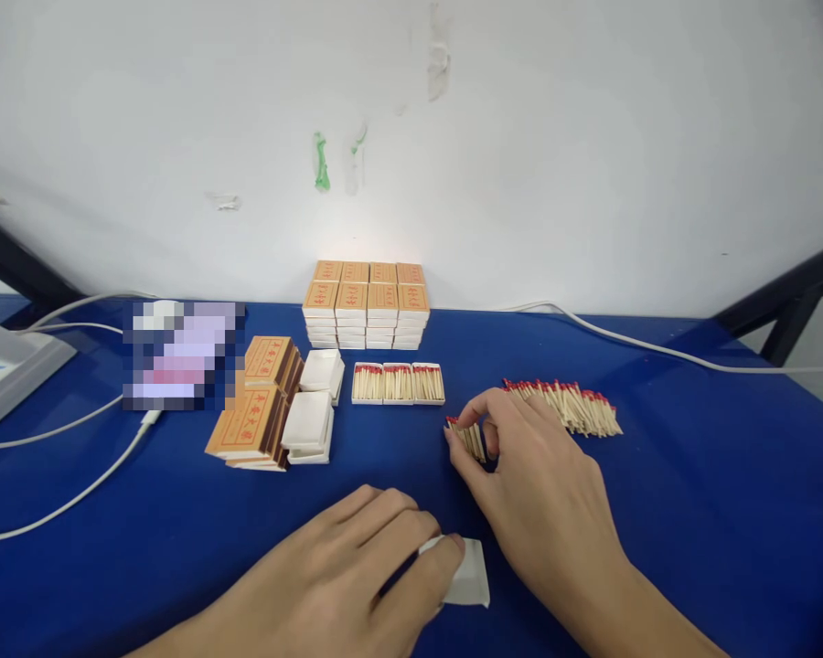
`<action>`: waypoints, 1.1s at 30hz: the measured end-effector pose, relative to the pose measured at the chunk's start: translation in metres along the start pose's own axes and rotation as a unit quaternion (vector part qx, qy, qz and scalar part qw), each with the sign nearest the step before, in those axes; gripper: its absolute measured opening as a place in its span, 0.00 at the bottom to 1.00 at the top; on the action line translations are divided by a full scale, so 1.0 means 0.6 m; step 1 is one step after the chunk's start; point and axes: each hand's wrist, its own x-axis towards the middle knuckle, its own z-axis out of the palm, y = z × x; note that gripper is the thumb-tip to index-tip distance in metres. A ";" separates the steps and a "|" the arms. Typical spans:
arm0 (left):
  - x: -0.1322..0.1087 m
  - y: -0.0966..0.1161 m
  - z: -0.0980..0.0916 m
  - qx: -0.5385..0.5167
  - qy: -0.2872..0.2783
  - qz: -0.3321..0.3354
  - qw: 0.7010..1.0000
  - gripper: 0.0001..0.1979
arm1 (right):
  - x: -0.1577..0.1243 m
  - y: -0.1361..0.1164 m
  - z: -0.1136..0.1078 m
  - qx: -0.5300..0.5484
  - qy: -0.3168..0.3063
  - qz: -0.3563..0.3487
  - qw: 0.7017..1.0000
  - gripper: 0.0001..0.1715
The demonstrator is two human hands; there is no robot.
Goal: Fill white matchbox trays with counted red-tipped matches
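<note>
My right hand (535,484) pinches a small bunch of red-tipped matches (467,437) against the blue table, just left of a loose pile of matches (576,404). My left hand (357,567) is closed on an empty white matchbox tray (467,574) at the near edge. Three filled trays of matches (398,382) lie side by side beyond my hands.
A stack of finished orange matchboxes (366,306) stands against the white wall. Orange sleeves (253,419) and empty white trays (314,402) are piled at the left. White cables (69,498) cross the blue table (692,493); a grey device (6,366) sits far left.
</note>
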 end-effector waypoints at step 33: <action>0.005 0.002 -0.009 0.007 0.013 0.000 1.000 0.15 | 0.024 0.071 -0.034 -0.124 -0.045 0.089 0.987 0.12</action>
